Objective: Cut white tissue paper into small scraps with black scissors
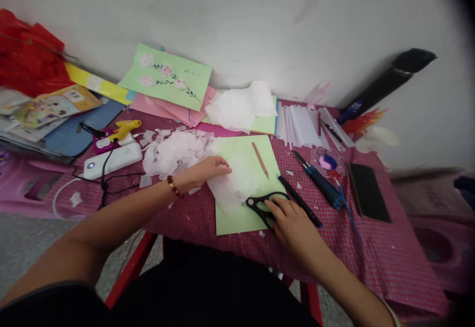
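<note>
My left hand (210, 168) lies flat with fingers stretched out, resting on a thin white tissue sheet (235, 186) that covers part of a light green paper sheet (245, 183). My right hand (291, 220) rests on the black handles of a pair of scissors (265, 203) lying on the green sheet; its fingers are spread over them, not wrapped. A wooden pencil (260, 160) lies on the green sheet beyond the hands. A heap of torn white tissue pieces (174, 151) sits just left of my left hand.
The low table has a red checked cloth (371, 248). On it are a yellow glue gun (124, 130), a white power strip (113, 161), white paper strips (300, 125), pens (319, 178), a black phone (368, 191) and a green flower card (166, 77). Books (52, 114) are stacked at left.
</note>
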Motion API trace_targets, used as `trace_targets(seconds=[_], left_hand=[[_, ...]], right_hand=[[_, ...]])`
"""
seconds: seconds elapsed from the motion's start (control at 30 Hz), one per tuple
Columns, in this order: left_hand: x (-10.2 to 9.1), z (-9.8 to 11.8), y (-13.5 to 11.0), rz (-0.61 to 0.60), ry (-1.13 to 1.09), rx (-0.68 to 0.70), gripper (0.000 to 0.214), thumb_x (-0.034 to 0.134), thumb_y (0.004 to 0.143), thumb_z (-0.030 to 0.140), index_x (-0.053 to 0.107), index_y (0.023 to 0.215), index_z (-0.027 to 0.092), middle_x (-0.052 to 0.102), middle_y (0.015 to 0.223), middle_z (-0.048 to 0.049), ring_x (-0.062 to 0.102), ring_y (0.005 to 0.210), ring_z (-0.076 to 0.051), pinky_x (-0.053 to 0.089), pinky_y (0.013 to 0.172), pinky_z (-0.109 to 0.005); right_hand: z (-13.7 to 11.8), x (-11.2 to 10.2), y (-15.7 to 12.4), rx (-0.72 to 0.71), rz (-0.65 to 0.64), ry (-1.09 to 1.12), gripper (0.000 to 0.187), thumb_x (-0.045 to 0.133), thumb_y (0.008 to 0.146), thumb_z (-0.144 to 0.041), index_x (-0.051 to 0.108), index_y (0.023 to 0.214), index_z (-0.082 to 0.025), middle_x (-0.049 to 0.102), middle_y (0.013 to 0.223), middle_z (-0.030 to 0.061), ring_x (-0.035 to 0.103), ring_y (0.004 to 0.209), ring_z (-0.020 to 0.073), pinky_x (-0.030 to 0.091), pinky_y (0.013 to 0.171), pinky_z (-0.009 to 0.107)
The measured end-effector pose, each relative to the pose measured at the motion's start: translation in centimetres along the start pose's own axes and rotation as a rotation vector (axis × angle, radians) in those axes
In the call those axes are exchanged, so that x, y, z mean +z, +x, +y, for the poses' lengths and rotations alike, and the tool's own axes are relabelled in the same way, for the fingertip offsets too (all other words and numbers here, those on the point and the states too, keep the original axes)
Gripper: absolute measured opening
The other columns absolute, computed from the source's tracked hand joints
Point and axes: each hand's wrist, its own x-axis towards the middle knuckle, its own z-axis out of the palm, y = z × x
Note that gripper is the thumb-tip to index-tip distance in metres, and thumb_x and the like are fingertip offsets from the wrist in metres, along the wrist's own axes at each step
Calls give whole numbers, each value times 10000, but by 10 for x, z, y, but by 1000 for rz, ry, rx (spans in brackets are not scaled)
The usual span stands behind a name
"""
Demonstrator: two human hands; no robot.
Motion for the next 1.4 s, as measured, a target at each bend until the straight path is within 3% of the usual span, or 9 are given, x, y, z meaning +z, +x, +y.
trace_targets(seconds=[0.2, 0.4, 0.63, 0.8, 0.9, 1.0, 1.1, 1.23, 1.4], left_hand=[[-1, 25, -6, -294, -93, 76, 484, 682, 662, 221, 665, 1143, 176, 615, 713, 25, 411, 490, -57, 294, 453, -180], [-6, 72, -15, -418, -311, 61, 535, 767, 636, 311, 699, 1162, 238, 732, 1049, -56, 661, 747, -159, 509, 625, -254], [-22, 82, -56, -146, -302, 107, 632, 759, 643, 397, 652, 1251, 262, 742, 1059, -46, 713, 848, -259, 564, 621, -302], [-56, 74, -78, 188, -270, 268, 587, 733, 713, 346, 611, 1287, 316, 663, 1271, 5, 703, 922, -241, 571, 654, -275], [-65, 69, -82, 251, -157, 223, 580, 703, 768, 328, 572, 1333, 335, 668, 1268, -11, 703, 912, -225, 580, 656, -264], [-55, 64, -76, 133, 79, 221, 523, 680, 792, 297, 608, 1311, 301, 620, 1346, -36, 621, 1152, -267, 564, 887, -325], [-35, 59, -68, -39, 302, 290, 510, 632, 796, 238, 618, 1303, 293, 563, 1414, -15, 418, 1383, -284, 392, 1119, -404], [-14, 58, -63, -228, 330, 312, 545, 600, 787, 184, 604, 1313, 331, 595, 1377, 6, 436, 1374, -253, 376, 1126, -387], [-9, 56, -39, -414, 191, 278, 523, 623, 747, 158, 662, 1237, 335, 616, 1348, 2, 569, 1240, -252, 477, 1004, -351]], right_hand=[[4, -10, 24, -78, -106, 16, 563, 507, 781, 15, 595, 1303, -176, 651, 1025, 153, 626, 961, 314, 536, 860, 482], [18, -23, 13, 19, -86, 290, 574, 590, 705, -55, 601, 1259, -206, 620, 1034, 109, 643, 946, 266, 553, 871, 418], [22, -21, -41, 165, -40, 527, 611, 537, 758, -97, 549, 1334, -299, 673, 1121, 81, 681, 1005, 242, 573, 873, 389], [30, -19, -42, 248, -30, 450, 550, 543, 788, -153, 569, 1326, -264, 672, 1047, 102, 682, 959, 289, 580, 841, 474], [36, -21, -38, 329, -21, 495, 525, 553, 812, -189, 557, 1332, -263, 666, 1142, 115, 670, 1032, 311, 553, 909, 529], [36, -23, -44, 413, 11, 719, 486, 596, 850, -283, 550, 1334, -284, 643, 1282, 114, 632, 1169, 312, 518, 1004, 510], [28, -22, -59, 479, 16, 962, 513, 636, 848, -365, 543, 1350, -318, 588, 1395, 113, 568, 1272, 318, 512, 1028, 469], [12, -25, -85, 519, -80, 1140, 588, 643, 838, -387, 482, 1404, -400, 554, 1436, 103, 574, 1264, 329, 538, 987, 475], [0, -29, -107, 532, -130, 1073, 615, 612, 806, -442, 464, 1403, -471, 681, 1241, 94, 667, 1112, 364, 597, 853, 497]])
